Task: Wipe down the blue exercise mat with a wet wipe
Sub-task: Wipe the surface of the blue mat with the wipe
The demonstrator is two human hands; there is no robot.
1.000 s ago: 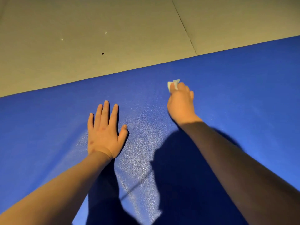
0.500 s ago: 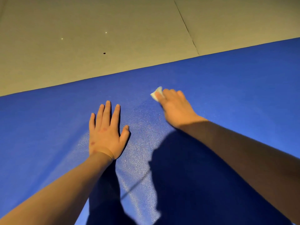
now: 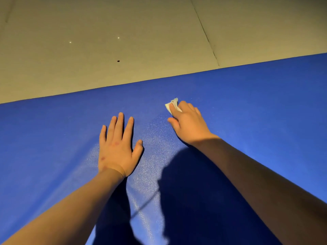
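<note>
Beige floor (image 3: pixel 123 18); dark seam (image 3: pixel 206 31); black speck (image 3: pixel 118 61)

Indoor exercise space; whether home or gym is unclear. A wide blue exercise mat (image 3: pixel 247 106) lies on a plain beige floor (image 3: pixel 88 71), crossed by one thin seam (image 3: pixel 206 35).

Deep blue mat (image 3: pixel 62 138), pebbled sheen lower centre. White wipe (image 3: pixel 170 105) centre right. Dull beige floor (image 3: pixel 123 18) up top; thin dark seam (image 3: pixel 206 32) upper right, black spot (image 3: pixel 118 61), two bright specks (image 3: pixel 70 42) upper left.

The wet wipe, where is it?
In the head view the wet wipe is held against the blue mat by the right hand, right of centre, short of the far edge.
</note>
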